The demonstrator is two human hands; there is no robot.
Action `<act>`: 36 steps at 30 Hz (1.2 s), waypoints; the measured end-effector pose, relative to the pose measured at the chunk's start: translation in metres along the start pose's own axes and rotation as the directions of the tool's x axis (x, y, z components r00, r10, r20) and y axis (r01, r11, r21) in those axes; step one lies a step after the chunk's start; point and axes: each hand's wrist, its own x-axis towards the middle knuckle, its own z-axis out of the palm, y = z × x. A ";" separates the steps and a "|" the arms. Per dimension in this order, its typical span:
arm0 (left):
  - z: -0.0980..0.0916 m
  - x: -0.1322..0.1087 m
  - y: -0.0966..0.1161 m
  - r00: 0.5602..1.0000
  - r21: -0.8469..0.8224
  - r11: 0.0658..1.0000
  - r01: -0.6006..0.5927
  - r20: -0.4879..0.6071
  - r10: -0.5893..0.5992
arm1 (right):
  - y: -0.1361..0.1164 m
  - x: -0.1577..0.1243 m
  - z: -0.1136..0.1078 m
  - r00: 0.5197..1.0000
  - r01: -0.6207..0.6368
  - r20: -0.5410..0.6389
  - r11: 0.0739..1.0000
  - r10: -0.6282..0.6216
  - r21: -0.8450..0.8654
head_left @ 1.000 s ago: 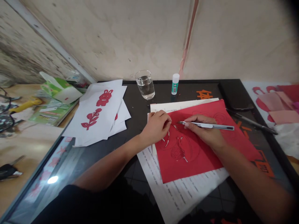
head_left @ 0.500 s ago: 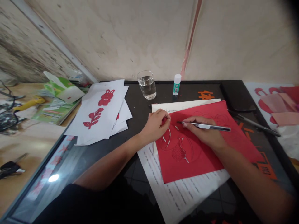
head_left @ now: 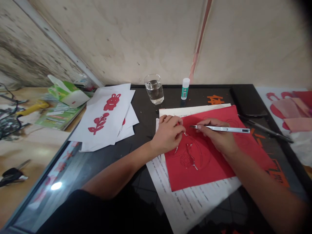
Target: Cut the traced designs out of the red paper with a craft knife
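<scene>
A red paper sheet (head_left: pixel 219 162) with drawn outlines and several cut slits lies on printed white pages (head_left: pixel 190 204) on a black glass table (head_left: pixel 102 162). My left hand (head_left: pixel 168 133) rests on the sheet's upper left part, fingers curled and pinched together at a cut flap; what they hold is too small to name. My right hand (head_left: pixel 219 136) grips a slim silver craft knife (head_left: pixel 221 129), its tip pointing left toward the left fingers, just above the paper.
A glass of water (head_left: pixel 154 89) and a glue stick (head_left: pixel 185 88) stand at the table's back edge. White sheets with red cut-outs (head_left: pixel 107 113) lie to the left. A black pen (head_left: pixel 265 130) lies to the right, a green box (head_left: pixel 67 94) and clutter at far left, keys (head_left: pixel 12 174) lower left.
My left hand has slid a little right and down over the cut slits. My right hand and the knife have shifted slightly right and tilted flatter.
</scene>
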 end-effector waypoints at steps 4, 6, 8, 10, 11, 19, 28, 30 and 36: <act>0.001 0.001 0.002 0.996 0.010 0.999 -0.050 0.072 0.049 | 0.001 0.002 0.000 1.000 -0.003 -0.013 0.999 0.004 0.038; 0.001 0.002 0.003 0.992 0.040 0.995 -0.088 0.097 0.084 | 0.001 0.002 -0.001 1.000 -0.004 -0.014 1.000 0.005 0.030; 0.002 0.002 0.004 0.984 0.071 0.987 -0.146 0.114 0.137 | 0.001 0.002 -0.002 1.000 0.000 0.010 1.000 0.000 0.003; 0.003 0.002 0.005 0.976 0.090 0.978 -0.188 0.130 0.175 | -0.001 0.001 -0.003 0.998 0.006 0.061 1.000 -0.005 -0.022; 0.004 0.003 0.005 0.975 0.090 0.977 -0.193 0.133 0.180 | -0.002 0.001 -0.003 0.996 0.012 0.090 0.999 -0.009 -0.037; 0.009 0.005 0.000 0.984 -0.049 0.994 -0.094 0.149 0.100 | -0.007 0.000 -0.003 0.989 0.061 0.141 0.989 -0.043 -0.131; 0.011 0.005 -0.001 0.982 -0.068 0.994 -0.089 0.162 0.099 | -0.004 0.001 -0.007 0.976 0.082 0.208 0.990 -0.057 -0.114; 0.011 0.005 -0.001 0.981 -0.055 0.994 -0.093 0.166 0.101 | -0.003 0.001 -0.007 0.974 0.091 0.217 0.988 -0.062 -0.127; 0.010 0.008 0.000 0.974 -0.069 0.994 -0.081 0.206 0.094 | -0.004 0.001 -0.004 0.977 0.070 0.208 0.990 -0.042 -0.126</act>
